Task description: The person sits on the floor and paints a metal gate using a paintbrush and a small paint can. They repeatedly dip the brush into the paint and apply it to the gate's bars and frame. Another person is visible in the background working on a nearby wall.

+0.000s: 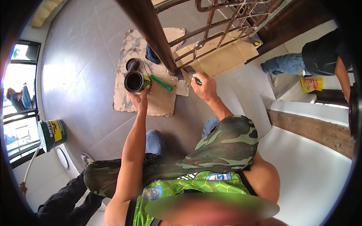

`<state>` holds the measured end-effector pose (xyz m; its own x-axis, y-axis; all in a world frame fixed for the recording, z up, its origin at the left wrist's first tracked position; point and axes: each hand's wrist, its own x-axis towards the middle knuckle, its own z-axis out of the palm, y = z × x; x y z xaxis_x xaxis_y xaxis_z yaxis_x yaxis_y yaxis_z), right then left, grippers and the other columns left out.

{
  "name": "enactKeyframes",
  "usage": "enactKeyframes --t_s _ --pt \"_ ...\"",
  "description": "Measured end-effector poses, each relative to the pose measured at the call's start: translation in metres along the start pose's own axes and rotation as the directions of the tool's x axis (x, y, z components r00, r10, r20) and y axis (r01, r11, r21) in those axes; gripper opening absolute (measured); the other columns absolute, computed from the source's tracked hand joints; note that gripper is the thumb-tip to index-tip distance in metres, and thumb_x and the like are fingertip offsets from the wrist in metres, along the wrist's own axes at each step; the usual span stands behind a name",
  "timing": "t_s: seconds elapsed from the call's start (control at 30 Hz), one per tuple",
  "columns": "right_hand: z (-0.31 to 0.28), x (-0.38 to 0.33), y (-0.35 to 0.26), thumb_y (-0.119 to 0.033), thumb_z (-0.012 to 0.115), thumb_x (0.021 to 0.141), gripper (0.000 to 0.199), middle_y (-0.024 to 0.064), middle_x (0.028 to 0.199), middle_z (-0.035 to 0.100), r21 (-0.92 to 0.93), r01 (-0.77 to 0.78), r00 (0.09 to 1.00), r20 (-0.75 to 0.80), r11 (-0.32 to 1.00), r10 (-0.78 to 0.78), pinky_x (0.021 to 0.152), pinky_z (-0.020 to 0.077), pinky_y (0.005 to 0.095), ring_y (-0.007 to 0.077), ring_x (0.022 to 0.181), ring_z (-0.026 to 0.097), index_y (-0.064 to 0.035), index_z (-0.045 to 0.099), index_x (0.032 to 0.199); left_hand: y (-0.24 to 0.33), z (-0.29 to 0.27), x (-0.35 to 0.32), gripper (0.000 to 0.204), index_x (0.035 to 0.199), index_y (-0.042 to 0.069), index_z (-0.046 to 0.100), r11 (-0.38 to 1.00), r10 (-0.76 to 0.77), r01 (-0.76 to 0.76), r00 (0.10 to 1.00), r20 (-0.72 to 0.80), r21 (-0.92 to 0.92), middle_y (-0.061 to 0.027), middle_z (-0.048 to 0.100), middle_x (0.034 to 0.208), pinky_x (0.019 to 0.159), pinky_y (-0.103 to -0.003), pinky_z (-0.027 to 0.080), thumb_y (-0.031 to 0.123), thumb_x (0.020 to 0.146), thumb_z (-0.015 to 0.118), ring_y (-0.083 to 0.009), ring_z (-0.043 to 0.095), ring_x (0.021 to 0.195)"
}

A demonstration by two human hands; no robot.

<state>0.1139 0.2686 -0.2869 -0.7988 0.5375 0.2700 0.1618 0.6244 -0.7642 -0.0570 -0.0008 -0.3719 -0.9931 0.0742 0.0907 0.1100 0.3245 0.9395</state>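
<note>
My left hand (139,100) is closed around the near side of an open paint can (145,81) with dark paint inside. Between the fingers of my right hand (205,87) is a paintbrush (190,70). Its bristles are beside the foot of a brown post (152,32), and I cannot tell whether they touch it. A metal railing with curved bars (207,32) runs right from that post. Just right of the can lies a green-handled tool (161,83), its head hidden. Paint-stained cardboard (122,102) lies under the can, with a dark lid-like round piece (132,64) behind.
Brown cardboard (226,56) lies beneath the railing, beside pale steps (241,90). Another person (320,56) is at the far right near a yellow bag (312,85). At left are a dark green bucket (52,135) and another person's dark-trousered leg (62,199).
</note>
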Motion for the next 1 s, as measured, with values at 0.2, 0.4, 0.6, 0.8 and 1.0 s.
enactKeyframes --t_s 0.2,0.4,0.6,0.8,1.0 --pt "-0.002 0.005 0.006 -0.009 0.071 0.084 0.015 0.0169 0.092 0.07 0.039 -0.002 1.0 0.004 0.999 0.002 0.071 0.056 0.0418 0.0358 0.082 0.069 -0.0022 0.068 0.097 0.009 -0.002 -0.002 0.086 0.141 0.001 0.048 1.0 -0.016 0.016 0.999 0.034 -0.002 -0.0135 0.056 0.134 0.109 -0.037 0.038 0.022 0.071 0.094 -0.0261 0.054 0.124" --pt "-0.009 0.01 0.02 -0.012 0.071 0.084 0.014 0.0145 0.089 0.068 0.015 0.04 0.987 -0.155 0.999 -0.037 0.069 0.0554 0.043 0.0364 0.078 0.067 -0.0061 0.068 0.096 0.02 -0.004 -0.003 0.083 0.14 0.0 0.047 0.998 -0.055 0.052 0.996 0.066 0.037 -0.0139 0.057 0.132 0.108 -0.035 0.041 0.018 0.073 0.093 -0.024 0.056 0.121" --pt "-0.018 0.018 0.034 -0.016 0.07 0.084 0.019 0.0169 0.094 0.07 0.034 -0.056 0.996 0.072 0.998 0.053 0.073 0.0549 0.0456 0.0379 0.084 0.068 -0.0053 0.071 0.099 0.02 -0.003 -0.001 0.089 0.141 -0.004 0.046 0.989 -0.105 0.097 0.992 0.068 0.111 -0.0182 0.06 0.135 0.109 -0.038 0.04 0.026 0.072 0.093 -0.0273 0.056 0.124" --pt "-0.035 0.033 0.047 -0.012 0.069 0.083 0.015 0.0186 0.087 0.069 -0.003 -0.09 0.99 -0.112 0.996 0.089 0.071 0.0534 0.0432 0.0382 0.081 0.067 -0.0026 0.069 0.096 0.015 -0.003 0.001 0.089 0.144 -0.002 0.042 0.995 -0.079 0.074 0.994 0.081 0.064 -0.0165 0.057 0.136 0.108 -0.036 0.042 0.017 0.073 0.093 -0.0253 0.057 0.123" --pt "-0.036 0.032 0.045 -0.015 0.069 0.085 0.016 0.0194 0.092 0.071 0.124 -0.119 0.989 -0.074 0.985 0.129 0.074 0.0555 0.0427 0.0373 0.083 0.07 -0.0028 0.07 0.096 0.015 -0.006 0.004 0.091 0.146 -0.002 0.038 0.99 -0.095 0.081 0.988 0.118 0.117 -0.0164 0.055 0.138 0.107 -0.037 0.045 0.008 0.073 0.091 -0.0244 0.058 0.122"
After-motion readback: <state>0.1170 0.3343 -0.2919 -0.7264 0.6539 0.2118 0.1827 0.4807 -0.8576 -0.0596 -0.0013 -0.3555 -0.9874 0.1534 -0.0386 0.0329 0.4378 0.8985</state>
